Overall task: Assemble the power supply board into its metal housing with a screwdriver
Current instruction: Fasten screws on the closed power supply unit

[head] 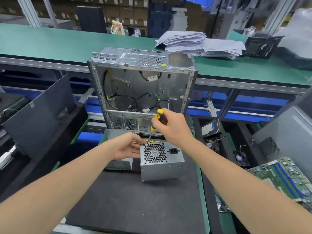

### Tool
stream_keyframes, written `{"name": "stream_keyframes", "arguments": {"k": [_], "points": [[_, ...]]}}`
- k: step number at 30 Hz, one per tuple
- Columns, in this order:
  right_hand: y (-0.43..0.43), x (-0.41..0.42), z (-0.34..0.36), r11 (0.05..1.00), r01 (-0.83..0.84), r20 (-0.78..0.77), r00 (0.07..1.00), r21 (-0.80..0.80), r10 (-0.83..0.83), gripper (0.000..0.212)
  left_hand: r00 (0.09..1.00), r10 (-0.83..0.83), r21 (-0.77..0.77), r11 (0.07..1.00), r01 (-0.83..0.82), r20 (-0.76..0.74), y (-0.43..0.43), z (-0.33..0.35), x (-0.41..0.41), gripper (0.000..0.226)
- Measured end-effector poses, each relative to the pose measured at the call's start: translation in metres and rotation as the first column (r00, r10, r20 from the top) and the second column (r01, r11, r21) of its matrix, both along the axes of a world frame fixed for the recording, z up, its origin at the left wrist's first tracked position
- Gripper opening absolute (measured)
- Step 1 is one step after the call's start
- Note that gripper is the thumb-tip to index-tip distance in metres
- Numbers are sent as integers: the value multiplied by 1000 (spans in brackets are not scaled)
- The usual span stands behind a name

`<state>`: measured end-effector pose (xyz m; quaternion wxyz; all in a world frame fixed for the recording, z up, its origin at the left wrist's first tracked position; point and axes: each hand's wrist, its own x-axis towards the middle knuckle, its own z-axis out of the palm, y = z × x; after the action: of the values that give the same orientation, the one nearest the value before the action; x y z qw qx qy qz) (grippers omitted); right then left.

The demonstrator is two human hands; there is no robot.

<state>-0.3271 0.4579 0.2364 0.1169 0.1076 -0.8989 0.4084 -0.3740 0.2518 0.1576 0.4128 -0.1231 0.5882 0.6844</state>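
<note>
- Right hand grips screwdriver, tip at housing top edge; left hand, fingers loose, steadies its side.
- Housing stands on surface.
- Risk: tip slips, nicks yellow wires; housing tips.

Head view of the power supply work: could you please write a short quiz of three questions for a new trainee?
1. Which hand grips the yellow-and-black screwdriver?
2. True or false: the fan grille of the power supply housing faces upward.
3. What stands directly behind the housing? A) an open computer case B) a printer C) a monitor

Key: 1, the right hand; 2, true; 3, A.
</note>
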Motion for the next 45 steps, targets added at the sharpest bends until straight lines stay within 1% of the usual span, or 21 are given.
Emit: {"name": "stream_keyframes", "arguments": {"k": [2, 5, 9, 13, 15, 21, 25, 28, 29, 32, 38, 42, 45], "points": [[-8, -1, 3, 1000, -22, -14, 1000, -18, 21, 25, 999, -14, 27, 1000, 13, 33, -2, 4, 3, 21], [-15, -3, 6, 998, -54, -10, 999, -17, 54, 23, 1000, -24, 20, 1000, 23, 20, -2, 3, 5, 19], [-18, -5, 5, 997, -81, -15, 997, 20, 81, 21, 1000, -16, 27, 1000, 16, 0, -3, -1, 7, 8], [-19, -7, 4, 992, -100, -8, 995, 79, 101, 21, 999, 21, 53, 998, -22, 24, -4, -3, 8, 9], [-19, -8, 3, 991, -109, -13, 994, 82, 110, 22, 999, 31, 52, 998, -32, 29, -4, -3, 7, 8], [-19, -10, 5, 983, -129, -17, 991, 127, 132, 24, 996, 45, 46, 998, -48, 79, -4, -4, 5, 19], [-19, -12, 7, 979, -141, -8, 990, 148, 143, 25, 993, 19, 56, 998, -26, 118, -4, 0, 5, 20], [-19, -12, 6, 981, -142, 7, 990, 135, 142, 25, 991, 6, 54, 998, -13, 135, -5, 3, 4, 30], [-20, -13, 6, 980, -143, 8, 990, 135, 143, 25, 991, -2, 49, 999, -4, 136, -5, 4, 4, 31], [-20, -14, 7, 979, -146, 10, 989, 144, 146, 25, 990, -20, 42, 999, 14, 142, -4, 4, 5, 23], [-20, -16, 7, 983, -124, -1, 992, 138, 126, 24, 983, -25, 77, 997, 11, 182, -6, 2, 3, 30], [-19, -17, 6, 984, -114, -7, 993, 140, 116, 24, 985, -31, 86, 996, 17, 171, -7, 1, 3, 42], [-19, -17, 6, 984, -112, -4, 993, 138, 114, 24, 988, -26, 93, 996, 11, 155, -8, 0, 3, 40]]}}
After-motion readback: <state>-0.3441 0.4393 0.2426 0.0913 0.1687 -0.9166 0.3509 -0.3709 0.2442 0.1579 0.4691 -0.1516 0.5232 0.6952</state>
